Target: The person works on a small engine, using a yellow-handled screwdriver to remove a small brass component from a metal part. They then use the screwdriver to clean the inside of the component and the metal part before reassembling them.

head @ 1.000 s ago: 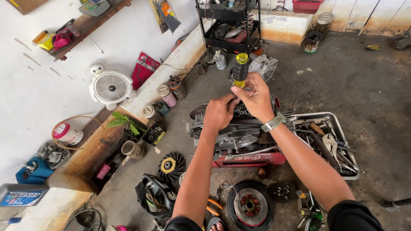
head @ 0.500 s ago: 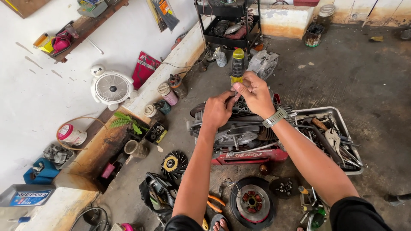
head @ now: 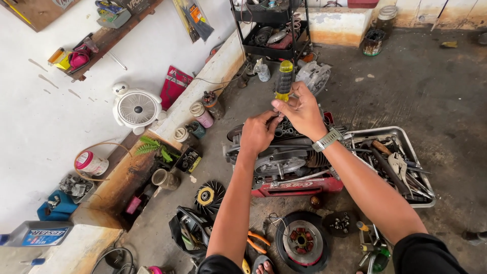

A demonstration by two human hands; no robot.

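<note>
The screwdriver (head: 283,81), yellow and black at the handle, stands nearly upright with its long axis running twelve to six o'clock, handle at twelve, above the engine block (head: 284,157) on the floor. The right hand (head: 300,107) is clamped around its lower end, forearm reaching in from five o'clock, and the left hand (head: 257,133) sits curled at its eight o'clock, fingertips meeting the shaft. A metal tool tray (head: 401,162) lies at three o'clock of the engine.
</note>
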